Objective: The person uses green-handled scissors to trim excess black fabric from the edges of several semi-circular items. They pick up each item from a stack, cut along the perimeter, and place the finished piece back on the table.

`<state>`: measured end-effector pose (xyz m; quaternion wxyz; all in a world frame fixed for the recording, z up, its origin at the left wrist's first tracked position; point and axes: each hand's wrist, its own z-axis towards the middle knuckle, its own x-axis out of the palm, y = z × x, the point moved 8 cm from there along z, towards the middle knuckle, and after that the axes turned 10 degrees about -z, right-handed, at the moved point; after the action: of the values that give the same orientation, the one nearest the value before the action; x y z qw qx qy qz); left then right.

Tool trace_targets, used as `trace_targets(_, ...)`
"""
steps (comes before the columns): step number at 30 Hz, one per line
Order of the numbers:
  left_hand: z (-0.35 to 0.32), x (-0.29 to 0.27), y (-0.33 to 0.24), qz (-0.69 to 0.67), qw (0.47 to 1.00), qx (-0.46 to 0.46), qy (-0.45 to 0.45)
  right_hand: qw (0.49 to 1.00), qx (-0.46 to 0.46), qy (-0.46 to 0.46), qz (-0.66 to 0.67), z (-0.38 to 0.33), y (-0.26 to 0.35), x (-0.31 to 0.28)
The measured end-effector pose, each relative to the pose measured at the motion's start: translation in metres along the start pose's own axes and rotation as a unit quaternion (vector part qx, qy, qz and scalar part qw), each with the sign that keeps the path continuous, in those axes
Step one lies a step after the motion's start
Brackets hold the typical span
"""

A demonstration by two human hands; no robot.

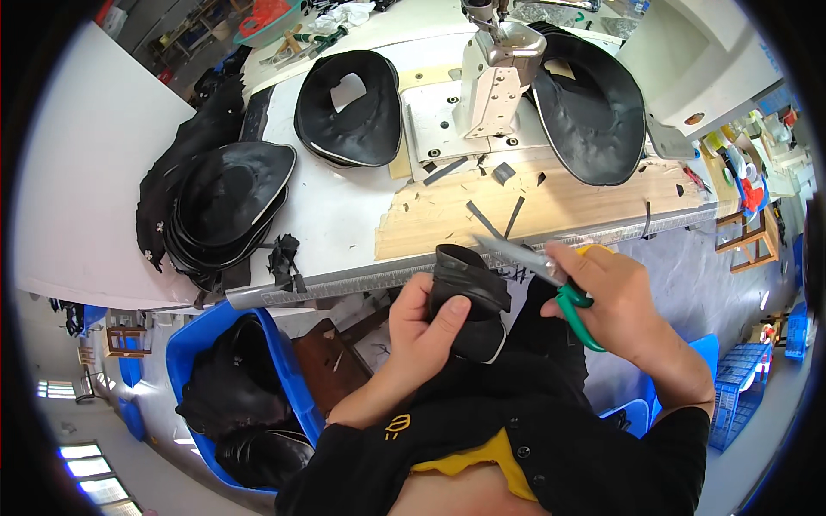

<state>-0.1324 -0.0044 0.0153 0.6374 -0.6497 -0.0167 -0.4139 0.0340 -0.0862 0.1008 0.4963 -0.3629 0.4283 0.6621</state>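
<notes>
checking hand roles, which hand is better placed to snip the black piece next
Probably the right hand: it holds the scissors near the black piece, which the left hand grips.

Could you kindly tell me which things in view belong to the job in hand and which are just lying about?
Seemingly in use:
black piece, held in the left hand
green-handled scissors, in the right hand

Probably just lying about:
loose black scraps on the table
red plastic at the back
</notes>
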Motion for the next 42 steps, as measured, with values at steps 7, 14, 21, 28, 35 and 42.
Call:
trace_targets(7, 0.009, -0.025, 0.004, -0.155, 0.982, -0.061, -0.092, 0.979, 0.066, 0.130, 0.144, -0.017, -0.016, 0.041)
trace_targets(14, 0.005, -0.034, 0.012, -0.156, 0.982, -0.029, -0.107, 0.995, -0.010, 0.058, 0.083, -0.011, 0.012, 0.042)
trace_targets(21, 0.004, -0.031, 0.013, -0.156, 0.983, -0.021, -0.094, 0.998, -0.043, 0.034, 0.014, -0.008, 0.014, 0.034)
trace_targets(28, -0.001, -0.015, 0.008, -0.081, 0.994, 0.027, -0.061, 0.997, -0.063, 0.042, 0.032, 0.005, 0.020, 0.024)
trace_targets(35, -0.006, -0.012, 0.001, -0.014, 0.998, 0.064, -0.014, 0.993, -0.054, 0.090, 0.046, -0.002, 0.014, 0.029)
trace_targets(42, -0.015, -0.001, -0.001, 0.147, 0.977, 0.145, 0.052, 0.993, -0.097, 0.047, 0.044, 0.010, 0.028, 0.020)
